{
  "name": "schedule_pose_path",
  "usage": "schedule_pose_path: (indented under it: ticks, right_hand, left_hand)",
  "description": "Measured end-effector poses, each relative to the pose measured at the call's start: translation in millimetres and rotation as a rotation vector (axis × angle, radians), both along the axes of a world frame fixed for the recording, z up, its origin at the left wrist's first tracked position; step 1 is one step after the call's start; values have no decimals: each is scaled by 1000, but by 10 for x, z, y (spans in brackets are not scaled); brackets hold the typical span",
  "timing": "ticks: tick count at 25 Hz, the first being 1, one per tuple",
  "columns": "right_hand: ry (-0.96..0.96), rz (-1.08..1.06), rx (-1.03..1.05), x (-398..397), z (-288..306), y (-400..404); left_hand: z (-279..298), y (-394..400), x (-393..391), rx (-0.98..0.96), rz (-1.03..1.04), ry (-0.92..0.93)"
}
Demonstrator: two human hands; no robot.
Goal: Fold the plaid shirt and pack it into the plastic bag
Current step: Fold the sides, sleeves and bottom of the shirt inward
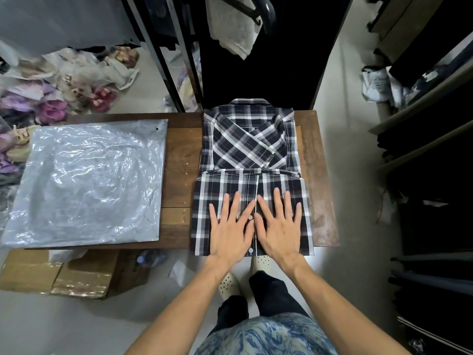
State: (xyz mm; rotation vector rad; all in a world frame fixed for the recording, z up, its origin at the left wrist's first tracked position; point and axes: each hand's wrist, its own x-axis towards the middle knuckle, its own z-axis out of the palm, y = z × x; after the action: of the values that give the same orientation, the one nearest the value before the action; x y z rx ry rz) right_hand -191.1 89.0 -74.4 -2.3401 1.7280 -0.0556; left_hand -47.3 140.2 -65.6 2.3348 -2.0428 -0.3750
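Observation:
The plaid shirt [249, 147], black, grey and white, lies on the right half of a small wooden table [179, 160]. Its sleeves are crossed over the back, and the bottom part is folded up, button placket on top. My left hand [231, 226] and my right hand [280, 225] rest flat side by side on that folded lower part, fingers spread, holding nothing. The clear plastic bag [87, 183] lies flat on the left half of the table, apart from the shirt.
Cardboard boxes [76, 275] sit on the floor under the table's left side. A pile of bagged purple and pink items [51, 98] lies at the far left. Dark shelves with folded clothes [432, 175] line the right. A grey garment [235, 29] hangs behind the table.

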Motion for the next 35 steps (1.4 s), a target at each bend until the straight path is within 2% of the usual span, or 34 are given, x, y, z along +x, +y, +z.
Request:
schedule_pose_path:
  ticks: [4, 11, 16, 19, 21, 23, 25, 28, 31, 35]
  right_hand:
    - [-6, -30, -17, -128, 6, -48]
    - [-67, -54, -70, -60, 125, -377]
    - [-10, -86, 18, -41, 1, -592]
    - [-59, 23, 56, -100, 81, -514]
    - [-79, 271, 86, -210, 137, -352]
    - [-41, 493, 91, -347, 135, -139]
    - [41, 611, 52, -484, 77, 18]
    - [196, 662, -5, -575, 38, 104]
    - [191, 663, 4, -598, 136, 163]
    - [129, 650, 311, -562, 540, 190]
  left_hand:
    - [-7, -57, 202, -40, 72, -5]
    - [-1, -203, 498, -106, 59, -16]
    - [-9, -329, 521, -7, 90, -8]
    - [157, -202, 482, 44, -92, 45]
    - [219, -18, 418, 178, -313, 64]
    - [191, 183, 376, 237, -450, -30]
    - [168, 300, 376, 231, -497, -135]
    - [244, 341, 390, 257, -499, -175]
    - [333, 419, 385, 297, -550, -201]
    - [667, 363, 510, 453, -695, -156]
